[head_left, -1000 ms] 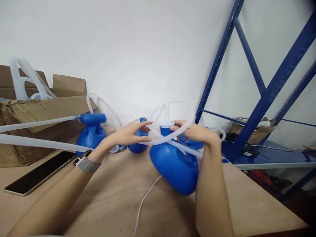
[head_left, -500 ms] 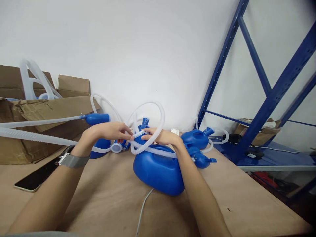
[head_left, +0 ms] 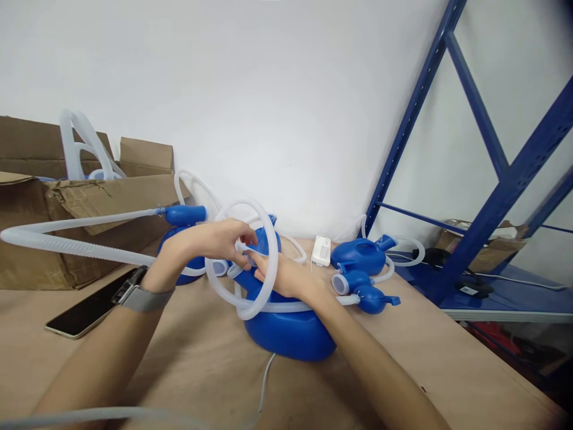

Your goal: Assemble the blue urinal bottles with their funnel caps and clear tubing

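Note:
A large blue plastic bottle (head_left: 290, 337) lies on the table in front of me, its neck pointing up and left. My left hand (head_left: 215, 242) is bent over the neck, thumb and fingers closed on a small whitish translucent cap (head_left: 242, 246). My right hand (head_left: 286, 275) rests on the bottle's upper side with its fingers curled at the neck, partly hidden by a tube. That translucent ribbed tube (head_left: 272, 257) loops in front of both hands and runs across the bottle under my right wrist.
More blue bottles (head_left: 358, 255) with tubes lie to the right, near a small white box (head_left: 321, 251). On the left are a cardboard box (head_left: 116, 200), another blue bottle (head_left: 185, 215) and a phone (head_left: 89, 310). A blue metal rack (head_left: 416, 107) stands at right. A thin cable (head_left: 265, 382) lies in front.
The view has shifted slightly left. My left hand has lifted the whitish cap a little off the neck, whose opening now shows. The tube loop has swung left and lower.

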The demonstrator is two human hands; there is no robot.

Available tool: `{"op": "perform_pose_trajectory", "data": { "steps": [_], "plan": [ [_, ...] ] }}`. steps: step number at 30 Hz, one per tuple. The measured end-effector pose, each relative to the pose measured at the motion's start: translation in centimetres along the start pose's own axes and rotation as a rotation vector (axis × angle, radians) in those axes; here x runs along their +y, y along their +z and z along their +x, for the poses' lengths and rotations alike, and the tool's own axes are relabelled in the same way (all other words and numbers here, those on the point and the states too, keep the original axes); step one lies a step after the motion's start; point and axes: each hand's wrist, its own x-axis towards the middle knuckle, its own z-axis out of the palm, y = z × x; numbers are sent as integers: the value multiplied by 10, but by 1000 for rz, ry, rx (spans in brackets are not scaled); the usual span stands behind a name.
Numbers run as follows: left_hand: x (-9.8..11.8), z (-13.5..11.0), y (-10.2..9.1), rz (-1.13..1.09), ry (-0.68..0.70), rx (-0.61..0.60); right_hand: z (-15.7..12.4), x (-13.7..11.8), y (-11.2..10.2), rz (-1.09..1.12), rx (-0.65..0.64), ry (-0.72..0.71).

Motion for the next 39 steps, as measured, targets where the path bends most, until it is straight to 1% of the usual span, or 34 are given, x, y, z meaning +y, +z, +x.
{"op": "perform_pose_trajectory", "data": {
  "steps": [2, 4, 6, 10, 12, 14, 16, 17, 18, 20, 22, 24, 26, 28, 29, 31, 32, 34, 36, 37, 38, 39],
  "plan": [
    [5, 5, 7, -2, -21, -109, 4, 6, 2, -77, -13, -22],
    [9, 11, 13, 14, -40, -172, 8, 12, 3, -119, -26, -41],
    [11, 14, 18, 44, -41, -168, 10, 17, 3, -101, -8, -65],
    [11, 13, 25, 50, -42, -146, 7, 20, -3, 30, 9, -91],
    [12, 9, 34, 66, -20, -93, 5, 21, -5, 87, 28, -103],
    [15, 5, 50, 157, -23, 48, 5, 23, -5, 131, 126, -85],
    [19, 1, 69, 307, -51, 212, 6, 27, -4, 203, 248, 5],
    [21, 0, 78, 375, -39, 251, 6, 29, -3, 245, 277, 64],
    [22, 0, 87, 420, -35, 265, 7, 31, -2, 281, 276, 111],
    [22, 1, 98, 428, -61, 264, 6, 34, -2, 308, 191, 130],
    [17, 3, 101, 315, -134, 284, 4, 34, -2, 268, 90, 90],
    [7, 3, 96, 125, -221, 349, 1, 30, -5, 218, 28, 77],
    [-8, -1, 90, -35, -295, 427, 0, 26, -7, 185, -3, 92],
    [-27, -7, 86, -87, -331, 467, 0, 22, -9, 159, -23, 97],
    [-37, -10, 86, -136, -323, 480, 1, 21, -10, 144, -35, 98],
    [-57, -15, 89, -119, -246, 466, 3, 20, -10, 115, -68, 121],
    [-66, -17, 91, -76, -219, 481, 4, 20, -10, 113, -87, 137],
    [-80, -18, 96, 68, -189, 565, 5, 20, -11, 139, -121, 152],
    [-88, -18, 98, 220, -144, 665, 5, 20, -13, 177, -173, 135],
    [-89, -19, 99, 273, -99, 680, 5, 19, -14, 186, -209, 123],
    [-89, -20, 98, 296, -35, 653, 4, 18, -15, 183, -244, 115],
    [-87, -22, 97, 286, 40, 580, 4, 17, -16, 173, -274, 111]
  ]
}}
